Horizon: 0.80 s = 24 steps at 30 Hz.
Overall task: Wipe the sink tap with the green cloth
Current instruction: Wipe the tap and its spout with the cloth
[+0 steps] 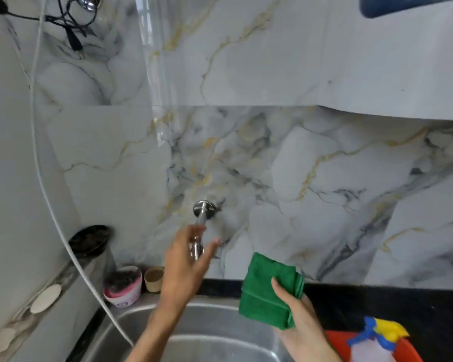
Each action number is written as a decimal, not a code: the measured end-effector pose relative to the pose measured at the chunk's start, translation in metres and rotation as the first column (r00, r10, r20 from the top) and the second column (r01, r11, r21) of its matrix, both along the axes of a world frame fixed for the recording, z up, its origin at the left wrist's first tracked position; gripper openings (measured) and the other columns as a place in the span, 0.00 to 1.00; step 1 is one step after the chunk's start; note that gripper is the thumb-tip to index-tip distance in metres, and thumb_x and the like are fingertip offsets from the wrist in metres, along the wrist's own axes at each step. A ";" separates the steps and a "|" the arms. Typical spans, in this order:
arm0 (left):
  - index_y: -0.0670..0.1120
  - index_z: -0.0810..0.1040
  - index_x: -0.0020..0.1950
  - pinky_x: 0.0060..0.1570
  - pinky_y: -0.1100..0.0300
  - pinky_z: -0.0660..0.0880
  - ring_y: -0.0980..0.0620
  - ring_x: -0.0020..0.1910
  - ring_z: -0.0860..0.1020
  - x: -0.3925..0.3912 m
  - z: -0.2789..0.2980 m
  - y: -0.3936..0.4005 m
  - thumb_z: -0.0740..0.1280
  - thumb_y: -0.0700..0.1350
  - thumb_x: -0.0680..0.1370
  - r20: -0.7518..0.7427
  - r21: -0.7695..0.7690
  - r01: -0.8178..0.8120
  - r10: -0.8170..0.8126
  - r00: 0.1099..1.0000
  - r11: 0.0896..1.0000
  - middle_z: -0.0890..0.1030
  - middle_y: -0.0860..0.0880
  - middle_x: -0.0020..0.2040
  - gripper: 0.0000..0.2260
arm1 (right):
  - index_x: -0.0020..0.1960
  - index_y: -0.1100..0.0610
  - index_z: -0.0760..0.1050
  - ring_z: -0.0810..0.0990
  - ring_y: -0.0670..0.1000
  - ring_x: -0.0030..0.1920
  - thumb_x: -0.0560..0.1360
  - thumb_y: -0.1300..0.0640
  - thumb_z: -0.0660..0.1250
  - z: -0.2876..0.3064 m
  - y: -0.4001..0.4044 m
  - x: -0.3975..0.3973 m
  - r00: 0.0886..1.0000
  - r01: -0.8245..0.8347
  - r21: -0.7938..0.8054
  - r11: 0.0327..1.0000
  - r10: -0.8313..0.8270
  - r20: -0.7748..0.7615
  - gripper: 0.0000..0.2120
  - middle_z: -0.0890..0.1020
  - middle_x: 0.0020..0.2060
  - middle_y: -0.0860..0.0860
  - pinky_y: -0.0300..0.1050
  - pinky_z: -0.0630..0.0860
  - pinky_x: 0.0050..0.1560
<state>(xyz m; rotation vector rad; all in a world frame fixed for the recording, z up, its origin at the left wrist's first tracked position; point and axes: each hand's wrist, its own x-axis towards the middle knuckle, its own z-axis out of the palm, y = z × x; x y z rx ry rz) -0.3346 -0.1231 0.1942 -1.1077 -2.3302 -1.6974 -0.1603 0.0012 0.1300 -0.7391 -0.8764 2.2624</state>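
A chrome tap (pixel 203 211) comes out of the marble wall above the steel sink (pixel 152 325). My left hand (pixel 186 259) reaches up to the tap, thumb and fingers spread around its lower part, which they partly hide. Whether the fingers press on the metal is unclear. To the right of the tap, my right hand (pixel 298 320) holds a folded green cloth (pixel 268 286) upright, thumb on its front. The cloth is apart from the tap.
A pink-rimmed tub (pixel 124 288) and a small tan cup (pixel 154 278) stand behind the sink at left. A white cord (pixel 63 231) hangs across the left side. A spray bottle (pixel 377 340) sits in a red basin (pixel 411 351) at bottom right.
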 end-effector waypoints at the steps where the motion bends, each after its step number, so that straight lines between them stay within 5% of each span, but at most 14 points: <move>1: 0.46 0.79 0.63 0.60 0.49 0.80 0.49 0.58 0.80 -0.028 0.003 0.002 0.71 0.53 0.79 -0.115 0.033 -0.063 0.067 0.991 0.997 0.82 0.49 0.59 0.16 | 0.64 0.62 0.80 0.84 0.67 0.60 0.71 0.64 0.72 0.003 0.002 -0.011 1.000 0.000 0.014 1.000 0.000 -0.012 0.21 0.85 0.60 0.66 0.61 0.81 0.57; 3: 0.42 0.77 0.69 0.69 0.47 0.74 0.43 0.66 0.77 -0.084 0.008 0.015 0.66 0.50 0.83 -0.362 0.064 -0.212 0.221 0.906 0.975 0.79 0.42 0.66 0.18 | 0.60 0.59 0.81 0.87 0.64 0.55 0.70 0.65 0.74 0.012 0.007 -0.035 0.997 0.073 0.101 0.992 -0.073 0.000 0.19 0.88 0.55 0.62 0.57 0.85 0.49; 6: 0.38 0.70 0.78 0.74 0.42 0.71 0.37 0.77 0.70 -0.160 0.009 0.048 0.63 0.44 0.85 -0.703 0.086 -0.377 0.325 0.633 0.922 0.71 0.36 0.78 0.22 | 0.50 0.53 0.83 0.88 0.58 0.51 0.74 0.67 0.74 0.031 0.021 -0.087 0.963 0.174 0.515 0.839 -0.254 0.089 0.11 0.91 0.45 0.50 0.46 0.86 0.45; 8: 0.38 0.64 0.81 0.78 0.43 0.68 0.39 0.81 0.65 -0.204 0.002 0.069 0.60 0.44 0.86 -0.833 0.071 -0.403 0.277 0.479 0.912 0.65 0.37 0.81 0.24 | 0.50 0.50 0.83 0.88 0.51 0.51 0.75 0.71 0.73 0.046 0.034 -0.129 0.944 0.140 0.818 0.558 -0.324 0.059 0.15 0.90 0.44 0.42 0.36 0.83 0.50; 10: 0.38 0.60 0.83 0.80 0.45 0.65 0.41 0.83 0.60 -0.239 -0.008 0.086 0.59 0.47 0.87 -0.900 0.075 -0.428 0.246 0.360 0.900 0.62 0.38 0.83 0.26 | 0.57 0.54 0.83 0.86 0.50 0.55 0.73 0.77 0.67 0.061 0.043 -0.171 0.945 0.032 0.981 0.192 -0.326 0.033 0.22 0.88 0.51 0.44 0.43 0.81 0.60; 13: 0.38 0.53 0.84 0.84 0.48 0.56 0.44 0.85 0.52 -0.272 -0.024 0.103 0.57 0.49 0.86 -0.929 0.153 -0.440 0.280 0.242 0.885 0.56 0.40 0.84 0.29 | 0.64 0.53 0.81 0.81 0.53 0.62 0.65 0.74 0.65 0.070 0.053 -0.225 0.923 -0.327 0.841 -0.431 -0.338 0.185 0.31 0.85 0.60 0.47 0.50 0.76 0.65; 15: 0.39 0.53 0.84 0.85 0.50 0.49 0.45 0.85 0.49 -0.282 -0.030 0.111 0.53 0.51 0.86 -0.927 0.224 -0.430 0.328 0.183 0.875 0.54 0.41 0.84 0.29 | 0.65 0.50 0.80 0.79 0.53 0.62 0.69 0.67 0.66 0.065 0.057 -0.243 0.899 -0.419 0.665 -0.619 -0.388 0.204 0.27 0.84 0.60 0.45 0.50 0.74 0.64; 18: 0.39 0.55 0.84 0.86 0.51 0.48 0.46 0.85 0.50 -0.288 -0.033 0.116 0.52 0.51 0.85 -0.915 0.300 -0.404 0.381 0.134 0.864 0.56 0.41 0.83 0.29 | 0.65 0.54 0.81 0.80 0.54 0.64 0.69 0.66 0.59 0.043 0.059 -0.240 0.900 -0.376 0.721 -0.582 -0.415 0.135 0.27 0.85 0.62 0.49 0.52 0.77 0.65; 20: 0.39 0.56 0.83 0.85 0.51 0.49 0.46 0.85 0.51 -0.290 -0.034 0.117 0.52 0.50 0.85 -0.908 0.322 -0.387 0.397 0.131 0.864 0.58 0.41 0.82 0.29 | 0.68 0.58 0.79 0.78 0.54 0.68 0.63 0.77 0.62 0.025 0.061 -0.233 0.885 -0.350 0.824 -0.447 -0.445 0.135 0.36 0.82 0.66 0.52 0.51 0.76 0.70; 24: 0.39 0.56 0.83 0.85 0.51 0.49 0.47 0.85 0.49 -0.290 -0.034 0.118 0.53 0.50 0.84 -0.899 0.346 -0.363 0.416 0.135 0.865 0.58 0.41 0.82 0.29 | 0.71 0.60 0.77 0.77 0.44 0.69 0.63 0.86 0.65 -0.004 0.058 -0.224 0.881 -0.185 0.976 -0.112 -0.460 0.114 0.40 0.81 0.67 0.49 0.31 0.67 0.73</move>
